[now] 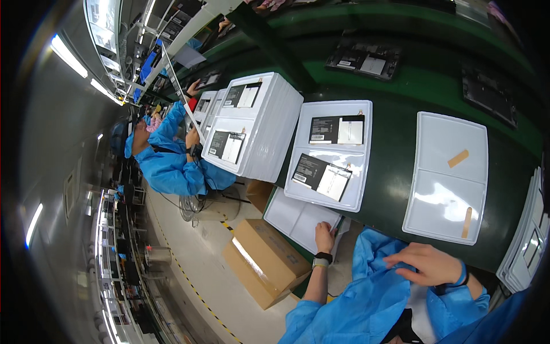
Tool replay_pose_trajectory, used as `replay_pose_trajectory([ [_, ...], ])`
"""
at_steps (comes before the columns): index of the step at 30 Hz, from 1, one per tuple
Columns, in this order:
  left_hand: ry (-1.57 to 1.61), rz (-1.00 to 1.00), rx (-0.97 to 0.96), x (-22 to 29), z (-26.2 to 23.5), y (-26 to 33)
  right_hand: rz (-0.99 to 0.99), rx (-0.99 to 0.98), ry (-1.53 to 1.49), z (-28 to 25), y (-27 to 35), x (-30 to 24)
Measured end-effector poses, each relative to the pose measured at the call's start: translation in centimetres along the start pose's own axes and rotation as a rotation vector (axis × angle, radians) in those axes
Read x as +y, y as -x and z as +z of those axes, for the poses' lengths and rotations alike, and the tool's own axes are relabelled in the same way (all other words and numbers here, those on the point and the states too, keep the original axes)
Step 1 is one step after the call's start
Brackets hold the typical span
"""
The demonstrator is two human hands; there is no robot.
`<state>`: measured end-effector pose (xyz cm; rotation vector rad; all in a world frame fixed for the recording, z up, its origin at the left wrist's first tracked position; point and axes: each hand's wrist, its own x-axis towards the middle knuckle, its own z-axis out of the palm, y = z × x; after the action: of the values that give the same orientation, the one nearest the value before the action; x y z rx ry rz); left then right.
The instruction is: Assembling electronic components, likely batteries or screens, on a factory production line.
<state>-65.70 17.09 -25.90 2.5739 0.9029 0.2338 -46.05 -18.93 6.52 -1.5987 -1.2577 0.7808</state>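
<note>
My left hand (324,237) reaches below the bench's front edge, its fingers curled at the rim of a white two-part tray (281,213). My right hand (423,264) hovers in front of my blue smock with fingers spread and nothing in them. On the green bench ahead, a white tray (336,150) carries two flat black-and-silver battery packs, one pack (337,130) in the far compartment and one pack (322,176) in the near one. Right of it lies another white tray (427,172) with a tan strip (458,158) and a second strip (467,222) in it.
A tall stack of white trays (269,132) with batteries on top stands at the left. Beyond it a person in blue (172,160) works. A cardboard box (266,261) sits below. Opened devices (364,60) lie on the far green strip; more trays (527,241) stack at right.
</note>
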Motion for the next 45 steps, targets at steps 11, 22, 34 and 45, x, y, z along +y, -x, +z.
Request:
replay_pose_trajectory([
  [11, 0.016, 0.445, -0.037, 16.9, -23.9, -13.5, -0.149, 0.24, 0.241, -12.6, -1.2, -4.2],
  [22, -0.17, 0.434, -0.307, 19.1, -22.2, -20.6, 0.068, 0.568, -0.046, -19.9, 1.6, 5.3],
  [34, 1.119, 0.294, -0.293, 38.4, -12.0, -14.3, 0.295, 0.433, 0.287, -17.8, 0.7, 11.9],
  [45, 1.065, 0.289, -0.462, 42.6, -10.6, -12.1, 0.014, 0.872, -0.657, -16.3, 0.3, 8.8],
])
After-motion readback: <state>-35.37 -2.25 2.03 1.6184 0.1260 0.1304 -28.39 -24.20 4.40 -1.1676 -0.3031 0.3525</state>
